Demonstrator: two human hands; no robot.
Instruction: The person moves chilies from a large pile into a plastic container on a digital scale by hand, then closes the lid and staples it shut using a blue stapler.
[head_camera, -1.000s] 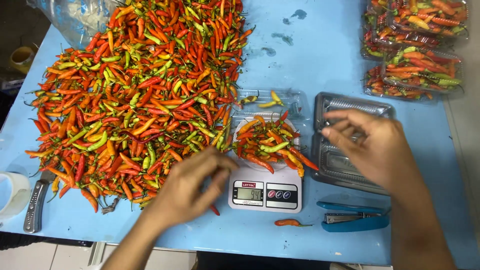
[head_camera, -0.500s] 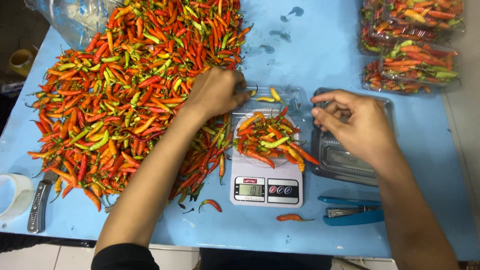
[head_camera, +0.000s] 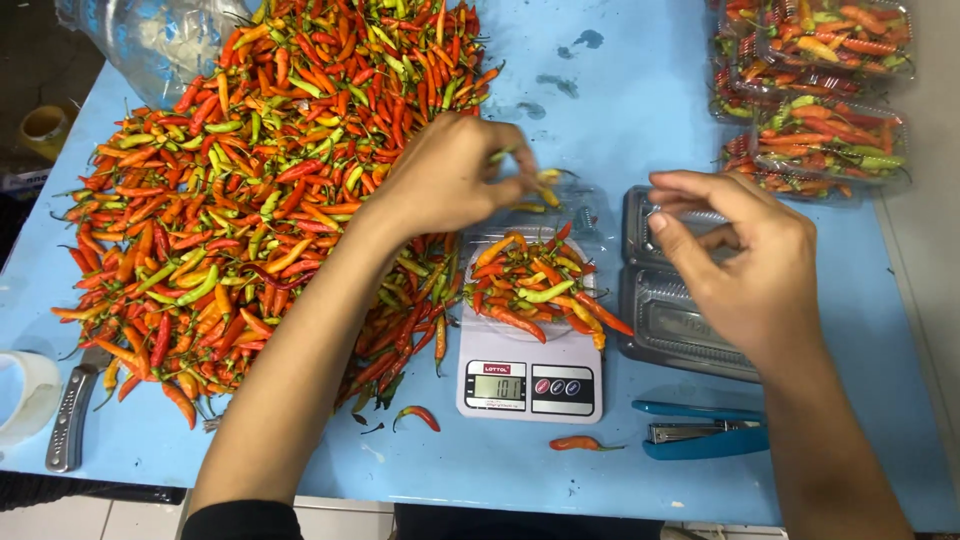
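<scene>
My left hand reaches past the white kitchen scale, and its fingertips pinch a small greenish-yellow chili over the clear lid behind the scale. On the scale sits a clear tray of red, orange and green chilies. My right hand hovers over an empty clear clamshell box to the right of the scale, fingers bent and apart, nothing in them. The big chili pile covers the left of the blue table.
Packed clear boxes of chilies are stacked at the far right. A blue stapler lies by the front edge, with loose chilies near the scale. A tape roll and a knife sit at front left, a plastic bag at back left.
My left hand went from the table in front of the scale up to its far side and pinched a chili there. My right hand stayed over the empty box, shifting slightly.
</scene>
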